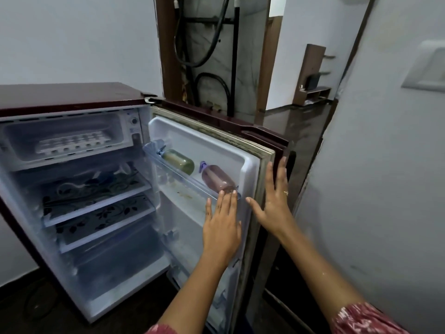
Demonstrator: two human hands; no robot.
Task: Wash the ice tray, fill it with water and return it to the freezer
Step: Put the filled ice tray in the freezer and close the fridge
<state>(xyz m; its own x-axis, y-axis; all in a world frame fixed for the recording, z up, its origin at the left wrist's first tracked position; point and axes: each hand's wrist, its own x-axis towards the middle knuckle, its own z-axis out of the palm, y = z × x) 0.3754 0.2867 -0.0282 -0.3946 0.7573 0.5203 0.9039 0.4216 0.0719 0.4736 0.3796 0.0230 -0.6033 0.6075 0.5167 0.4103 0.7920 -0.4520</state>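
At 10 o'clock in the open fridge (72, 97), the ice tray (72, 143) sits in the freezer box (14, 141) — can't tell if it's filled. At 5 o'clock, left hand (222, 222) and right hand (274, 201) are flat, fingers spread, holding nothing, at the door (192, 145) — prob. either all left to do, or just closing.

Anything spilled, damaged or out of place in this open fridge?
Brownish smears mark the inner door liner below the door shelf, like a dried spill. The door gasket looks grimy and discoloured. A green bottle and a pink bottle lie on their sides in that shelf. The ice tray lies flat in the freezer compartment.
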